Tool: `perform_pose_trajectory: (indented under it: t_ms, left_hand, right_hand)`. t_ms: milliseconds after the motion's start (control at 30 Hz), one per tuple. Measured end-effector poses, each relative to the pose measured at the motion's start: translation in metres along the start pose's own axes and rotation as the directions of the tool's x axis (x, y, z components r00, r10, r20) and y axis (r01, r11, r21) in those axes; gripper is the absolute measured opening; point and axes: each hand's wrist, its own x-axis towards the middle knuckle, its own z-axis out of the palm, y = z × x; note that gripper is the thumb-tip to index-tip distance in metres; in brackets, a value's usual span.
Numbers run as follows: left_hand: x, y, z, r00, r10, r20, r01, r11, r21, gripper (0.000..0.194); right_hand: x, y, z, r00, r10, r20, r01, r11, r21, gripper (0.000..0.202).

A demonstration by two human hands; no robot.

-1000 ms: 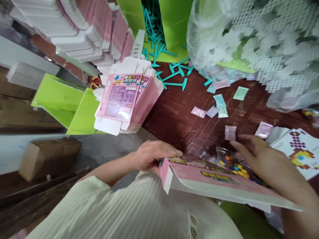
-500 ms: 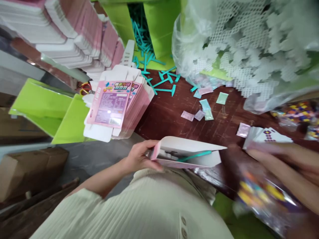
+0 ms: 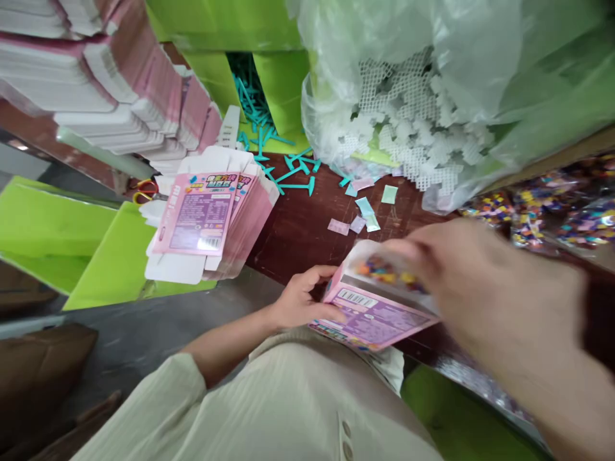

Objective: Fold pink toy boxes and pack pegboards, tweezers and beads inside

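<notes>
A pink and purple box (image 3: pixel 379 317) is tilted in front of my body, its open side facing up and its barcode panel toward me. My left hand (image 3: pixel 307 301) grips the box's left end, thumb on the printed panel. At the box's opening is my right hand (image 3: pixel 451 262), blurred, its fingers closed on a bag of colourful beads (image 3: pixel 387 272). The bag lies partly inside the box. My right fingertips are partly hidden by the box edge and the blur.
Flat pink boxes (image 3: pixel 196 214) are stacked at left. Teal hammers (image 3: pixel 295 176) and small sachets (image 3: pixel 368 214) lie on the dark red table (image 3: pixel 288 234). A plastic bag of white grid pieces (image 3: pixel 408 121) stands behind; bead bags (image 3: pixel 538 211) are at right.
My right hand has brought the bead bag from the lower right to the box's opening. The box has turned so that its printed panel shows. The whole view has shifted.
</notes>
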Motion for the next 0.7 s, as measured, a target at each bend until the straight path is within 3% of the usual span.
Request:
perform_pose_trajectory:
  t_ms: [67, 133, 233, 367, 700]
  left_hand:
    - [0.001, -0.004, 0.007, 0.999, -0.026, -0.018, 0.024, 0.994, -0.111, 0.071]
    - [0.002, -0.007, 0.011, 0.997, -0.061, -0.04, 0.054, 0.984, -0.168, 0.067]
    - [0.002, -0.009, 0.01, 0.994, -0.088, -0.065, 0.074, 0.979, -0.192, 0.062]
    - [0.0, -0.008, 0.008, 0.996, -0.07, -0.052, 0.057, 0.975, -0.216, 0.058]
    - [-0.002, -0.006, 0.008, 0.995, -0.068, -0.073, 0.054, 0.983, -0.177, 0.052]
  right_hand:
    - [-0.001, -0.012, 0.008, 0.993, -0.116, 0.005, 0.116, 0.992, -0.058, 0.037]
    - [-0.005, -0.007, 0.012, 0.988, -0.123, 0.096, 0.116, 0.99, 0.077, 0.031]
    - [-0.012, 0.025, 0.01, 0.969, -0.105, 0.224, 0.034, 0.954, 0.299, 0.036]
    - [-0.017, 0.056, 0.004, 0.954, -0.14, 0.265, 0.014, 0.903, 0.429, 0.032]
    - [-0.041, 0.025, 0.014, 0.969, 0.139, 0.205, -0.206, 0.91, 0.359, 0.025]
